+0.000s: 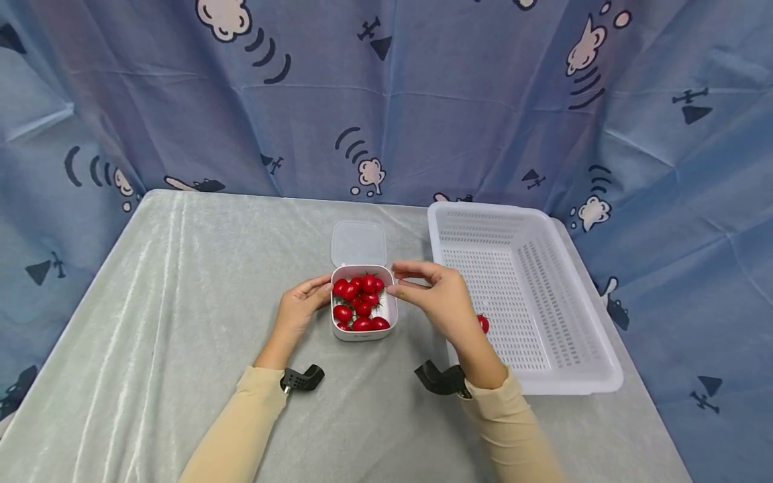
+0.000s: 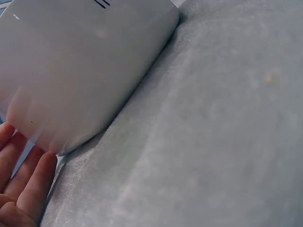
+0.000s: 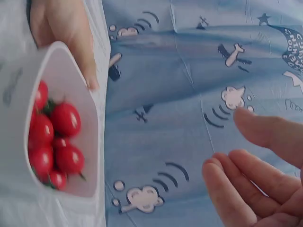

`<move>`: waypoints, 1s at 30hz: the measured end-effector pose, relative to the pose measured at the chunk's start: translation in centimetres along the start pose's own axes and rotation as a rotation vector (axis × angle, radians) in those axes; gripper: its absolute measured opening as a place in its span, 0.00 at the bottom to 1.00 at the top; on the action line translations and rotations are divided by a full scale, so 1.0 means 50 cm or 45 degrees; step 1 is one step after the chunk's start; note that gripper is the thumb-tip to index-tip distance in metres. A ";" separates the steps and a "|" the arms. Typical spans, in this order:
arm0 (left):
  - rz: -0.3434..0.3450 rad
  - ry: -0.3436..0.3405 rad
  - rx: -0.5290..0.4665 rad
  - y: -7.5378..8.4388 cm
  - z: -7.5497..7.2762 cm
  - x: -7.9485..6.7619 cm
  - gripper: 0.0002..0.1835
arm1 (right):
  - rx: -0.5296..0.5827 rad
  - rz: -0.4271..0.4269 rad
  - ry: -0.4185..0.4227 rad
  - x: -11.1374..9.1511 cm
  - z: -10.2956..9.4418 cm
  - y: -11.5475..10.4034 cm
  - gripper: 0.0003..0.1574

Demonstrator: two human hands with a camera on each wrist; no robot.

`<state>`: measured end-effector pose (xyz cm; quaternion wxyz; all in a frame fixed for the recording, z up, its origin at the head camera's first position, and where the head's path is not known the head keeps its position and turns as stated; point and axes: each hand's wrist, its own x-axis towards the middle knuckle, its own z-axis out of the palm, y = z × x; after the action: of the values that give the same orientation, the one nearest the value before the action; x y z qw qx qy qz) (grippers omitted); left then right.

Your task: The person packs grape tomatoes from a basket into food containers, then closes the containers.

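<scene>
A small white container (image 1: 365, 336) stands on the table with several red cherry tomatoes (image 1: 362, 325) inside, some with green stems. My left hand (image 1: 296, 308) rests against the container's left side. Its fingertips (image 2: 46, 163) touch the outer wall in the left wrist view, and the thumb lies at the rim in the right wrist view. My right hand (image 1: 443, 298) hovers by the container's right rim, thumb and fingers apart, with nothing between them. Behind the container lies a translucent lid (image 1: 359, 243).
On the right stands a large white perforated basket (image 1: 483, 268). One cherry tomato (image 1: 484, 323) shows in it, partly hidden by my right forearm. A pale cloth (image 1: 211, 282) covers the table, and a blue patterned curtain (image 1: 314, 121) hangs behind.
</scene>
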<state>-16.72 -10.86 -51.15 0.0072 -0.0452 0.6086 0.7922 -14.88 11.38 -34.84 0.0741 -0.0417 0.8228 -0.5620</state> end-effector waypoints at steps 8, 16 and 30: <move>-0.004 -0.004 0.020 0.000 0.000 -0.001 0.21 | -0.111 -0.017 0.007 0.003 -0.076 0.016 0.27; -0.019 -0.003 0.017 0.006 0.002 -0.004 0.20 | -0.120 -0.058 -0.066 0.029 -0.153 0.056 0.27; -0.047 -0.008 0.008 0.003 0.001 0.000 0.19 | -0.178 0.124 -0.481 0.076 -0.261 0.173 0.30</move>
<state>-16.72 -10.86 -51.00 0.0238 -0.0540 0.6100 0.7902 -20.69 25.96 -38.49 0.2511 -0.1116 0.8323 -0.4814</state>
